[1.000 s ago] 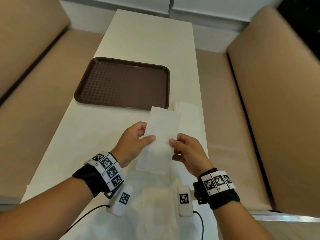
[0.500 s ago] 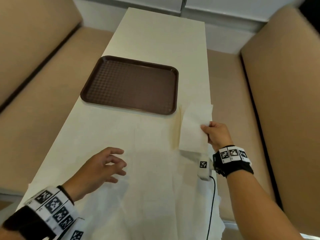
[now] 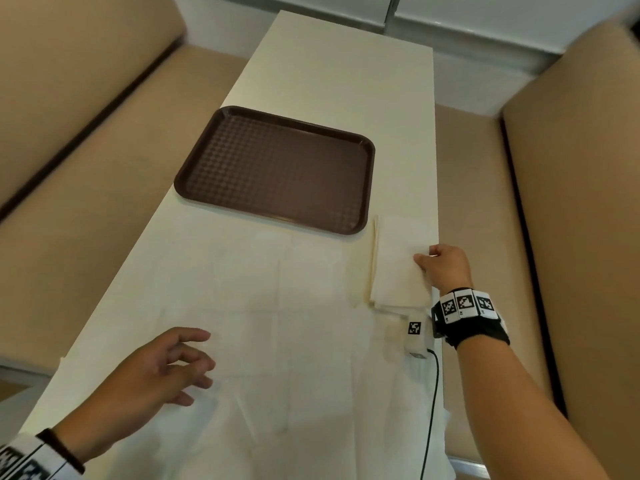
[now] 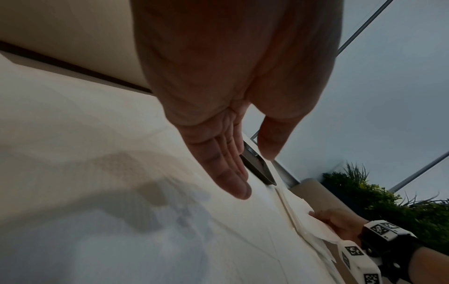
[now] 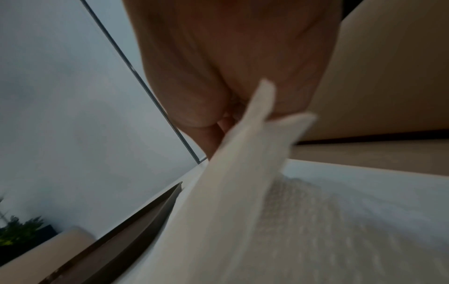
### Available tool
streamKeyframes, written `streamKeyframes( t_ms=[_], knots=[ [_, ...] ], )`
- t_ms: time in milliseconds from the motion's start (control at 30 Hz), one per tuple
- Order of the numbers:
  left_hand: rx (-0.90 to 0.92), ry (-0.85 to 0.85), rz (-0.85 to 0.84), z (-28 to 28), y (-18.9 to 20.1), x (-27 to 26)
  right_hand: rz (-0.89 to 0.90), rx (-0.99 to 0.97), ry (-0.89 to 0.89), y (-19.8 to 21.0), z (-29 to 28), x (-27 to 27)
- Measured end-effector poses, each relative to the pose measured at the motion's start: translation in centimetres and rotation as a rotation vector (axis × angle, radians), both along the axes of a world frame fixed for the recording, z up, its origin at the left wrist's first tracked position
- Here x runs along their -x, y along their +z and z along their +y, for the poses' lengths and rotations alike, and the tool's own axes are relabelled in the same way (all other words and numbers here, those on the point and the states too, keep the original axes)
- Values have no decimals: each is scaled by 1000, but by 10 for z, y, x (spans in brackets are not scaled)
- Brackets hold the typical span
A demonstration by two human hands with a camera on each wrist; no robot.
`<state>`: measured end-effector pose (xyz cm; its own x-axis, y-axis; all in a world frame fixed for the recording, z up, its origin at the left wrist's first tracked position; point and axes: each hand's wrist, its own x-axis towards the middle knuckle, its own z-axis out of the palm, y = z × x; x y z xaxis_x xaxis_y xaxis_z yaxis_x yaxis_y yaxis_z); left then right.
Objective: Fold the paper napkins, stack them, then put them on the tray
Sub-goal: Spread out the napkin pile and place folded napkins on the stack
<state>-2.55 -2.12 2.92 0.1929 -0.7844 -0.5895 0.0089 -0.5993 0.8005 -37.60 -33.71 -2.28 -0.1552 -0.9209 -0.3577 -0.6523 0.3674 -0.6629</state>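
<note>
**Q:** What lies nearest, and in what state are the fingers?

**A:** The left hand (image 3: pixel 152 372) hovers just above the unfolded napkins (image 3: pixel 270 341) spread flat on the surface (image 3: pixel 346 81). Its fingers (image 4: pixel 233 184) are loosely extended and hold nothing.

**Q:** And beyond it?

**A:** The right hand (image 3: pixel 446 268) pinches one folded napkin (image 3: pixel 398 268) by its near right edge, thumb above and fingers (image 5: pixel 213 140) beneath. The napkin lies on or just over the stack of folded napkins (image 3: pixel 372 271) under it. Past the fingertips, to their left, sits the brown tray (image 3: pixel 277 168), with no napkins on it.

**Q:** How should the paper be expected to handle?

**A:** By appearance it is very light, thin and limp. In the right wrist view the pinched edge sags and splays into layers. It would likely crease, tear or slide off its neighbours easily. The stack is best taken at a folded edge, with fingers under all the layers and the thumb pressing from above.

**Q:** Is any writing legible?

**A:** None. No brand or label shows on the napkins or tray; the wristbands (image 3: pixel 465 304) carry only black-and-white square markers.
</note>
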Motion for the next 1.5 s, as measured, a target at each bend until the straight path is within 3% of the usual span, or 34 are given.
streamKeyframes(
  t_ms=[167, 267, 500, 700, 900, 1033, 1167, 1267, 1500],
  knots=[
    [-2, -29, -64, 7, 1, -9, 191, 0, -16, 18, 10, -11],
    [12, -8, -124, 12, -2, -23, 275, 6, 65, 22, 19, -22],
    [4, -50, -427, 40, -23, -64, 426, -150, 152, 6, 22, -51],
    [-6, -57, -730, 65, -39, -87, 474, -142, 149, 4, 18, -61],
    [-27, -162, -842, 88, -42, -91, 601, -36, 224, 3, 23, -69],
    [105, -297, -907, 72, -47, -75, 566, -100, 291, 5, 27, -75],
    [313, -591, -1046, 37, -58, -43, 493, 39, 285, 17, 44, -79],
    [424, -768, -1075, 12, -74, -16, 447, 102, 375, 20, 78, -87],
    [522, -778, -1049, -18, -85, 2, 353, 115, 482, 16, 135, -83]
  ],
)
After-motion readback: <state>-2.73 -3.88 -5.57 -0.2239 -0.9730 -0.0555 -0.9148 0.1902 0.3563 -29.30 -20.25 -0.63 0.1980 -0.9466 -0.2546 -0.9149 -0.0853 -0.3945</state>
